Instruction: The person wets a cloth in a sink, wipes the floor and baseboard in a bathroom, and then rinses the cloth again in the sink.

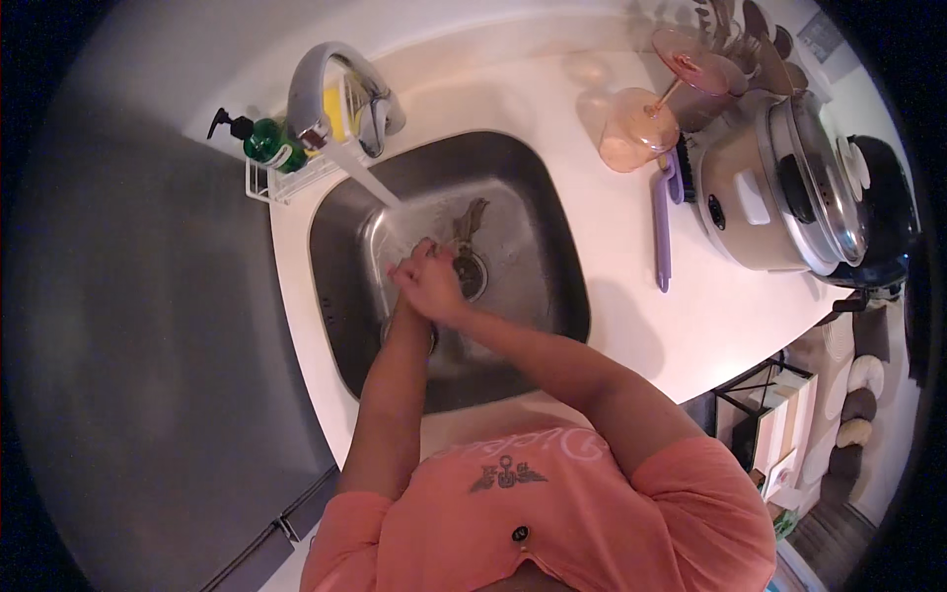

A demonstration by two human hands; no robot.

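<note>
Over a stainless steel sink (518, 214), my right hand (430, 285) lies across my left hand (405, 272), the two touching. A stream of water (362, 176) runs down from the curved metal faucet (307, 96) close to my hands. The right hand partly covers the left, whose fingers are hard to tell apart. Neither hand shows an object in it. Beside the fingers is the sink drain (470, 275), and a crumpled brownish thing (472, 218) lies in the basin above it. A round metal item in the lower basin is partly hidden behind my left forearm.
Behind the sink, a white wire caddy (259, 185) holds a green pump bottle (272, 144) and a yellow item (333, 115). To the right stand a purple-handled brush (662, 229), an orange-tinted stemmed glass (638, 133) and a rice cooker (747, 192) with a glass lid.
</note>
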